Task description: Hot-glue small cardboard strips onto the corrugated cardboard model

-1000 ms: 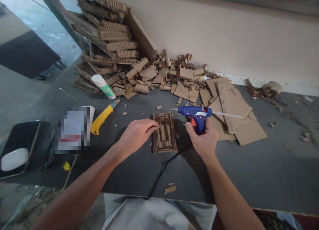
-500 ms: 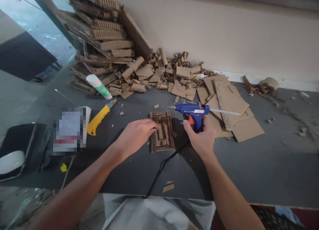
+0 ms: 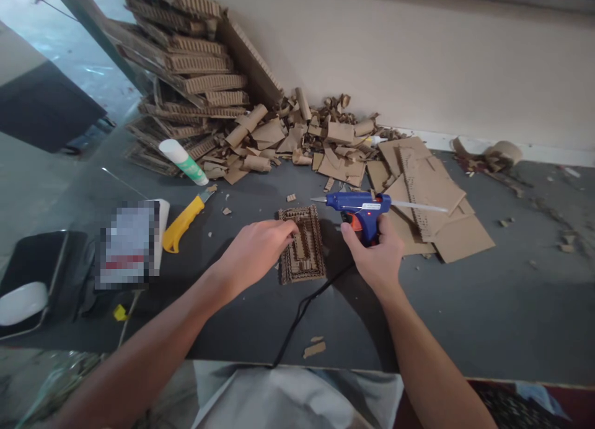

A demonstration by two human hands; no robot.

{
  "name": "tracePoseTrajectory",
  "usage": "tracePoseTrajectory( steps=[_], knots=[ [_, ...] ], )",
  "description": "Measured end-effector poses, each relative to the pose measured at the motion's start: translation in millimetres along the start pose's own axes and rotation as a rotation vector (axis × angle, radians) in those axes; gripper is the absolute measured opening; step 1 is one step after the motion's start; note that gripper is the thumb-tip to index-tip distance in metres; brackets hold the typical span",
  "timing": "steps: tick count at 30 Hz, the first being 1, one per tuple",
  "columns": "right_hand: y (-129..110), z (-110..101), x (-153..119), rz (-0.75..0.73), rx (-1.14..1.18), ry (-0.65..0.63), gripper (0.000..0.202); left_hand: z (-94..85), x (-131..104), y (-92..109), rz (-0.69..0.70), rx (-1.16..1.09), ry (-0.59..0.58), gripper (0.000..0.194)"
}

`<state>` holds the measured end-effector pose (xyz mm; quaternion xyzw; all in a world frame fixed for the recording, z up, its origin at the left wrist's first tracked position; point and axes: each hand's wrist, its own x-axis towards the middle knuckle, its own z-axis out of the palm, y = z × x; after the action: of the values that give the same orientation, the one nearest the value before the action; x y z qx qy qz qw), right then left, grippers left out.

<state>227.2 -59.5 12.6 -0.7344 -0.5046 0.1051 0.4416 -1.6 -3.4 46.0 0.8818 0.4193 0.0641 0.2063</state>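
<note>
My right hand (image 3: 379,252) is wrapped round the handle of a blue glue gun (image 3: 357,203). A small red light glows on its side, and a clear glue stick (image 3: 421,207) sticks out of the back. The nozzle points left, above and beyond a small rectangular cardboard piece (image 3: 316,261) built up from corrugated strips in nested borders. Over the left side of that piece, my left hand (image 3: 264,246) has its fingers pinched together, reaching inside the border. What those fingertips hold, if anything, is hidden.
A yellow utility knife (image 3: 183,224) and a white-green glue tube (image 3: 183,161) lie left. Behind are stacked corrugated panels (image 3: 199,63) and cardboard scraps (image 3: 297,131). Flat cardboard sheets (image 3: 465,234) lie right. The black cord (image 3: 300,311) runs to the front edge. A phone (image 3: 32,261) lies far left.
My left hand has shifted very slightly right along the cardboard piece, fingers still pinched. The right hand holds the glue gun almost unmoved.
</note>
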Motion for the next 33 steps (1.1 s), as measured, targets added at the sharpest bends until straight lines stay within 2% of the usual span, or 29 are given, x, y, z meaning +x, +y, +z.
tracePoseTrajectory(
  steps=[13,20,26,33],
  knots=[
    [0.3,0.3,-0.7,-0.015,-0.006,-0.002,0.035,0.0,7.1,6.0,0.003,-0.141,0.02,0.02],
    [-0.1,-0.5,-0.8,-0.009,-0.012,-0.008,0.035,-0.9,4.6,9.9,-0.023,-0.074,0.01,0.021],
    [0.6,-0.8,-1.1,-0.019,-0.023,-0.009,0.035,-6.9,1.2,7.9,-0.111,0.016,-0.001,0.017],
    [0.6,-0.2,-1.2,-0.015,-0.015,-0.016,0.035,-5.6,-1.7,6.6,-0.116,0.027,-0.042,0.019]
  ],
)
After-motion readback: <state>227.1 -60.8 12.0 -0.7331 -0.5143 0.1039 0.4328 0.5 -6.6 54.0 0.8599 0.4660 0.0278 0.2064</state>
